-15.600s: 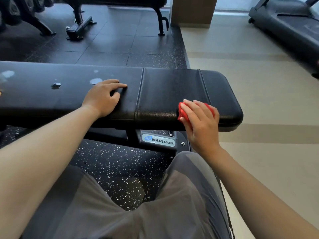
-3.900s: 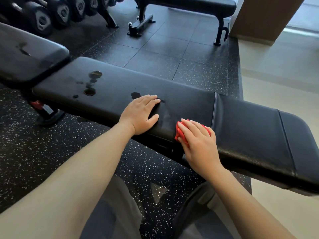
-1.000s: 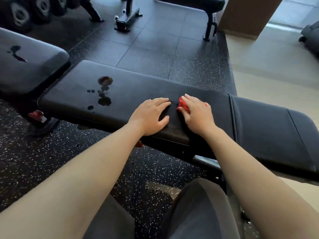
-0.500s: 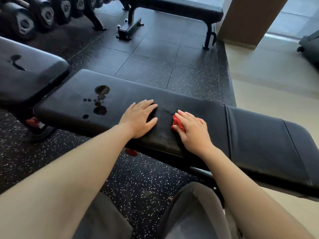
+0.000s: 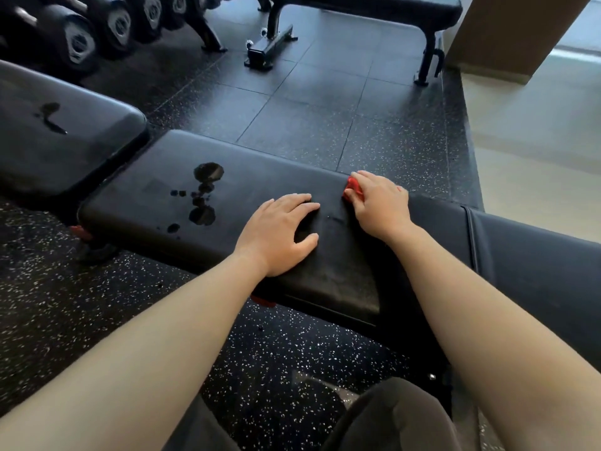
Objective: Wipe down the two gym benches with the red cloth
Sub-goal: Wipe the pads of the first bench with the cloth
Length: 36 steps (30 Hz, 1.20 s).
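Head view shows the right hand with its fingers curled over the bunched red cloth, pressing it onto the far edge of the black bench, while the left hand lies flat and empty on the pad just beside it. The cloth looks soft, light and limp, so it is best kept balled under palm and fingers. The vinyl is probably slick at the water spots left of the left hand.
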Available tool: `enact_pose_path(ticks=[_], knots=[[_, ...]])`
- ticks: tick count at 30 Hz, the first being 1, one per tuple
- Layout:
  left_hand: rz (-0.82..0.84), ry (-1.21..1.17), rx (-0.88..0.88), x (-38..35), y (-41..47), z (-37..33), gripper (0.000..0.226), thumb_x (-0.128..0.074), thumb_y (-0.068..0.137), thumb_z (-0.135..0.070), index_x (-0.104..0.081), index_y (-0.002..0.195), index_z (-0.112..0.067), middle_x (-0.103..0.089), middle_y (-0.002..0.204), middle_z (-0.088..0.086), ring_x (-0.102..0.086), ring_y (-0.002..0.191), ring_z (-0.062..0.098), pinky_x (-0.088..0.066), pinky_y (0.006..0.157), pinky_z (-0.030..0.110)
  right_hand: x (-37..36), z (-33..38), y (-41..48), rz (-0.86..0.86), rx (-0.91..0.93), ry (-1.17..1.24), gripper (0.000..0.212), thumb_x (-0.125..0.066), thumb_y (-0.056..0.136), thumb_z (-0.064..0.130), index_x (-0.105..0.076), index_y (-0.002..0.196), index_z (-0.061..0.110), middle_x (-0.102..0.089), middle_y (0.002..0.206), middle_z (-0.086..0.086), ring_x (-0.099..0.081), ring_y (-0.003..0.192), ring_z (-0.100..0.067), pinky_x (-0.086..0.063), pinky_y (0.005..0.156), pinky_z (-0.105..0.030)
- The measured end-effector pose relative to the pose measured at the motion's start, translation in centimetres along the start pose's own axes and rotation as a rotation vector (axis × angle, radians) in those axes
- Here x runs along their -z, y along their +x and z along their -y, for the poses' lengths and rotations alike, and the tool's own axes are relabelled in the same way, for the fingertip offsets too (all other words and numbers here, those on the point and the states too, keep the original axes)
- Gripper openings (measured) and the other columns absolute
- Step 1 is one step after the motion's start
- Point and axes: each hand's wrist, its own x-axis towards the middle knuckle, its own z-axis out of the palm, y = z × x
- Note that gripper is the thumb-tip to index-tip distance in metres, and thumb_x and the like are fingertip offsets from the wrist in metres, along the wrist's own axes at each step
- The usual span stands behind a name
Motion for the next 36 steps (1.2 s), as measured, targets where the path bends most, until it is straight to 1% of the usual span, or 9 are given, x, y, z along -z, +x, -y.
enact_pose_path(ticks=[2,6,10,15,17,22,26,29,36], knots=[[-0.002,-0.001,-0.003,0.0,0.0,0.1,0.055,-0.05,0.087,-0.046,-0.041,0.139,-0.029,-0.034,0.149,-0.009,-0.028,0.138,0.011,-0.016,0.116,0.035,0.1,0.2,0.1,0.012,-0.018,-0.015,0.027,-0.043,0.095,0.037,-0.054,0.114,0.023,-0.057,0.119,0.004,-0.048,0.116,-0.023,-0.033,0.09,-0.04],[0.014,0.002,0.013,0.1,-0.1,-0.2,0.056,-0.048,0.088,-0.045,-0.04,0.14,-0.028,-0.033,0.15,-0.009,-0.026,0.139,0.011,-0.014,0.117,0.035,0.3,0.6,-1.4,0.043,-0.029,0.0,0.041,-0.045,0.095,0.037,-0.046,0.134,0.024,-0.045,0.14,0.005,-0.037,0.131,-0.017,-0.025,0.103,-0.039],[0.042,0.022,0.016,0.2,-0.4,-0.4,0.056,-0.045,0.091,-0.044,-0.035,0.143,-0.027,-0.028,0.153,-0.008,-0.02,0.142,0.011,-0.01,0.117,0.035,0.8,1.8,-5.4,0.064,0.009,0.035,0.045,-0.047,0.094,0.038,-0.043,0.138,0.025,-0.04,0.146,0.006,-0.032,0.136,-0.013,-0.022,0.106,-0.038],[0.031,0.0,0.021,0.3,-0.2,-0.2,0.056,-0.047,0.089,-0.046,-0.038,0.141,-0.029,-0.03,0.152,-0.009,-0.024,0.14,0.01,-0.013,0.117,0.035,0.5,2.8,-9.8,-0.04,0.083,0.078,0.044,-0.048,0.091,0.039,-0.053,0.131,0.023,-0.05,0.139,0.005,-0.042,0.13,-0.015,-0.027,0.1,-0.036],[0.027,-0.006,0.02,0.3,-0.1,-0.1,0.056,-0.048,0.088,-0.047,-0.039,0.14,-0.03,-0.031,0.151,-0.01,-0.026,0.139,0.009,-0.014,0.116,0.034,0.3,2.6,-8.9,-0.051,0.063,0.099,0.043,-0.046,0.09,0.04,-0.055,0.129,0.024,-0.051,0.137,0.007,-0.044,0.129,-0.014,-0.03,0.098,-0.037],[-0.001,-0.015,0.02,0.2,-0.1,0.0,0.055,-0.05,0.086,-0.047,-0.041,0.139,-0.031,-0.034,0.149,-0.011,-0.028,0.138,0.009,-0.015,0.116,0.033,-0.5,1.8,-3.2,-0.01,-0.012,0.072,0.04,-0.047,0.095,0.038,-0.049,0.133,0.027,-0.045,0.143,0.009,-0.036,0.135,-0.013,-0.024,0.106,-0.038],[-0.022,-0.017,0.012,0.1,0.0,0.0,0.056,-0.049,0.084,-0.049,-0.044,0.137,-0.031,-0.036,0.147,-0.011,-0.031,0.136,0.008,-0.016,0.115,0.032,-1.0,1.6,1.0,-0.046,0.002,0.096,0.026,-0.048,0.093,0.035,-0.059,0.114,0.025,-0.058,0.124,0.007,-0.049,0.12,-0.018,-0.033,0.095,-0.038],[-0.03,-0.021,0.018,0.0,0.0,0.1,0.055,-0.052,0.084,-0.048,-0.045,0.136,-0.031,-0.037,0.146,-0.011,-0.032,0.135,0.008,-0.016,0.114,0.031,-1.4,1.7,2.8,-0.035,-0.019,0.055,0.018,-0.045,0.093,0.035,-0.058,0.097,0.025,-0.062,0.109,0.007,-0.054,0.109,-0.021,-0.034,0.086,-0.038],[-0.039,-0.027,0.025,0.0,0.0,0.2,0.056,-0.05,0.082,-0.049,-0.046,0.134,-0.032,-0.039,0.146,-0.011,-0.035,0.134,0.009,-0.019,0.113,0.03,-1.5,1.8,3.1,-0.029,-0.034,0.045,0.021,-0.042,0.095,0.035,-0.059,0.102,0.025,-0.06,0.115,0.004,-0.052,0.11,-0.024,-0.032,0.09,-0.039]])
